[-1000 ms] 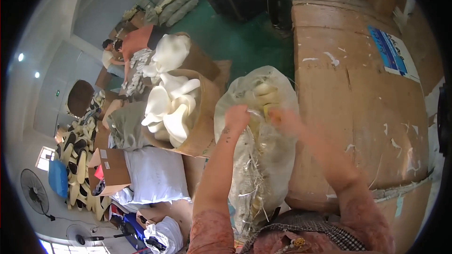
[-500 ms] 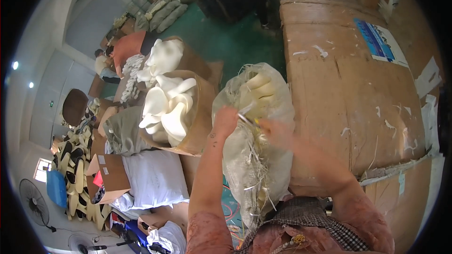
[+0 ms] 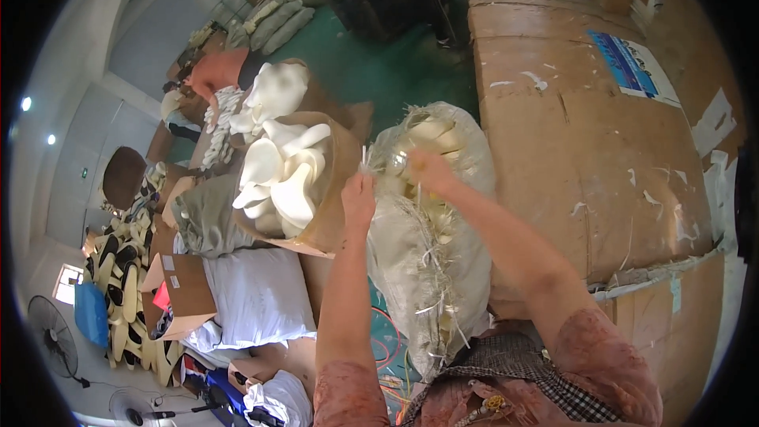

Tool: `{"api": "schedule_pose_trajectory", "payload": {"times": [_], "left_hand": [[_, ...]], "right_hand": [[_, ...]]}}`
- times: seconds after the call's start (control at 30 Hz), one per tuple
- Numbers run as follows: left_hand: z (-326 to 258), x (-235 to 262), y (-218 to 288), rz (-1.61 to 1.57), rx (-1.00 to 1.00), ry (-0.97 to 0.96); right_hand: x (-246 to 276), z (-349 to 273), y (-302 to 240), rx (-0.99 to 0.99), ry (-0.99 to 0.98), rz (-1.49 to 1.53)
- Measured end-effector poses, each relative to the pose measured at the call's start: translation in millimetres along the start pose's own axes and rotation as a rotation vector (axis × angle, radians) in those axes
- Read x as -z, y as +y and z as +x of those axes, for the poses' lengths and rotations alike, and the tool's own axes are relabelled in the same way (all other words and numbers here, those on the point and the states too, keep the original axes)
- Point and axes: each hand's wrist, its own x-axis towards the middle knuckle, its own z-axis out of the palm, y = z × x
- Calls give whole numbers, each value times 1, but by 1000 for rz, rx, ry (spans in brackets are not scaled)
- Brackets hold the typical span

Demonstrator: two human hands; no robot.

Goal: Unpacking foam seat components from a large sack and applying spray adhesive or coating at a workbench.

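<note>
A pale woven sack (image 3: 407,269) lies lengthwise in front of me, with a frayed split down its middle and loose strands hanging from it. Cream, curved pieces (image 3: 444,136) show through the opening at its far end. My left hand (image 3: 359,196) is closed at the sack's left edge, a thin white strip (image 3: 364,156) sticking up from its fingers. Over the opening, my right hand (image 3: 429,170) is closed around a small shiny metal tool (image 3: 400,160). It looks like a blade, though blur hides its exact kind.
Left of the sack stands a carton (image 3: 345,158) full of white curved pieces. A large brown cardboard stack (image 3: 538,190) borders the right side. A white bag (image 3: 257,296) and an open box (image 3: 186,289) lie lower left. Other people (image 3: 217,71) bend over work farther back.
My left hand has moved left, away from the sack's middle, with a white strip now upright in it. My right hand has moved farther up the sack and left, with the metal tool.
</note>
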Motion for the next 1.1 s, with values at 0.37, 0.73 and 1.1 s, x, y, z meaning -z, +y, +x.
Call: {"api": "schedule_pose_trajectory", "payload": {"times": [0.37, 0.73, 1.1], "left_hand": [[-44, 101, -39, -821, 591, 398], [-92, 126, -23, -585, 554, 362], [-157, 208, -163, -1446, 907, 702]], "right_hand": [[20, -58, -14, -205, -177, 308], [-112, -85, -22, -170, -408, 72], [-50, -165, -10, 295, 160, -284]]}}
